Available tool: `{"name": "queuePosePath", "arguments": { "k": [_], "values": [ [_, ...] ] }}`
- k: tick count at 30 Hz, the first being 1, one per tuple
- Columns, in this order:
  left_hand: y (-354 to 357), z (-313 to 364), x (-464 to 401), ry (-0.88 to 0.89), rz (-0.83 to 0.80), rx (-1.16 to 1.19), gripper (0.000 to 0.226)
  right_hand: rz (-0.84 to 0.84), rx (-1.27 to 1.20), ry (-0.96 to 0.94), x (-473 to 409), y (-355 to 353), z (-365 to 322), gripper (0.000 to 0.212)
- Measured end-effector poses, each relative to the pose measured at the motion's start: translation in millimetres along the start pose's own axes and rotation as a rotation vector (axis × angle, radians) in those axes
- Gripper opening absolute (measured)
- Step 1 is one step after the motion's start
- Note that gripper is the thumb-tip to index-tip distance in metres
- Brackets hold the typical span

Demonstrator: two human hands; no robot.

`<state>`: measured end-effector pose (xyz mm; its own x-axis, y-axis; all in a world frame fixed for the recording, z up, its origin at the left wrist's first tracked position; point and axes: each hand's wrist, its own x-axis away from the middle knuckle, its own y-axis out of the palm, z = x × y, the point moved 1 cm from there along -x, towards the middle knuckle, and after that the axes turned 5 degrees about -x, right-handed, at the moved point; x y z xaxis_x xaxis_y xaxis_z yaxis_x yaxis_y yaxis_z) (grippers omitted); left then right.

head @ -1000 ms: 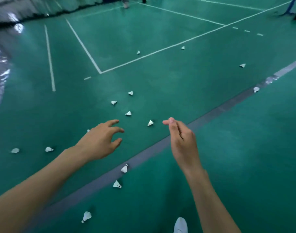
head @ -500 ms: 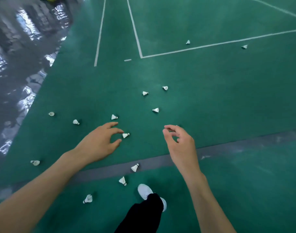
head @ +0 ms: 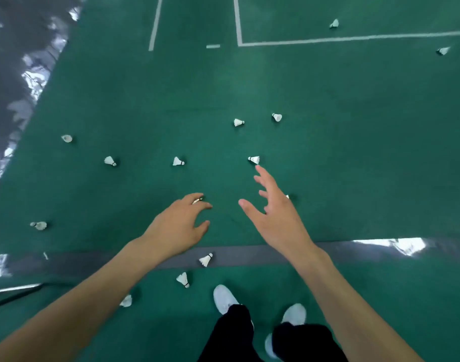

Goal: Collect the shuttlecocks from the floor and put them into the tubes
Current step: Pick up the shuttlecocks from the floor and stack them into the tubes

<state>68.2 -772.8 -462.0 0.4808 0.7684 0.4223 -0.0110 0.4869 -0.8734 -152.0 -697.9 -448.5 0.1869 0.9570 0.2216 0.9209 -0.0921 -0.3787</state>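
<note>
Several white shuttlecocks lie scattered on the green court floor. One shuttlecock (head: 254, 159) lies just past the fingertips of my right hand (head: 273, 212), which is spread open and holds nothing. Another shuttlecock (head: 287, 197) peeks out behind that hand. My left hand (head: 180, 226) hovers with loosely curled fingers over a partly hidden shuttlecock (head: 198, 200) and holds nothing. Two more lie near my feet: a shuttlecock (head: 206, 259) on the grey strip and a shuttlecock (head: 183, 279) below it. No tube is in view.
My white shoes (head: 225, 299) and dark trousers stand at the bottom centre. A grey floor strip (head: 249, 253) runs across. White court lines (head: 239, 22) mark the far floor. A shiny grey covering (head: 17, 61) borders the left side.
The view has tilted further down as I bend over the floor. My right hand has opened and stretched forward toward a shuttlecock. My left hand has stayed over the one beneath its fingers.
</note>
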Motion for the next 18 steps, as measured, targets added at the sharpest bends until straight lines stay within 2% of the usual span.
{"name": "queuePosePath", "arguments": {
  "k": [2,5,7,9,11,15,18],
  "values": [
    [22.8,-5.5,-23.5,-0.037,0.008,0.125,0.040,-0.040,0.013,-0.037,-35.5,10.8,24.9,0.071],
    [124.1,-40.3,-87.5,-0.215,0.029,0.408,0.035,-0.163,0.013,-0.067,-111.3,63.6,119.6,0.059],
    [201.3,-62.5,-126.6,-0.456,0.052,0.715,0.031,-0.258,0.018,-0.063,-149.8,106.8,195.5,0.052],
    [313.9,-81.4,-172.0,-0.753,0.057,1.124,0.023,-0.392,0.093,-0.056,-182.3,166.9,306.8,0.049],
    [420.3,-102.2,-208.3,-0.981,0.034,1.319,0.021,-0.529,0.191,-0.043,-210.9,222.1,413.2,0.050],
    [605.5,-147.8,-251.7,-1.110,-0.110,1.194,0.032,-0.771,0.378,0.163,-251.0,305.0,591.8,0.052],
    [688.6,-185.1,-271.5,-1.170,-0.092,1.104,0.045,-0.923,0.587,0.143,-282.5,348.1,667.9,0.056]
  ]
}}
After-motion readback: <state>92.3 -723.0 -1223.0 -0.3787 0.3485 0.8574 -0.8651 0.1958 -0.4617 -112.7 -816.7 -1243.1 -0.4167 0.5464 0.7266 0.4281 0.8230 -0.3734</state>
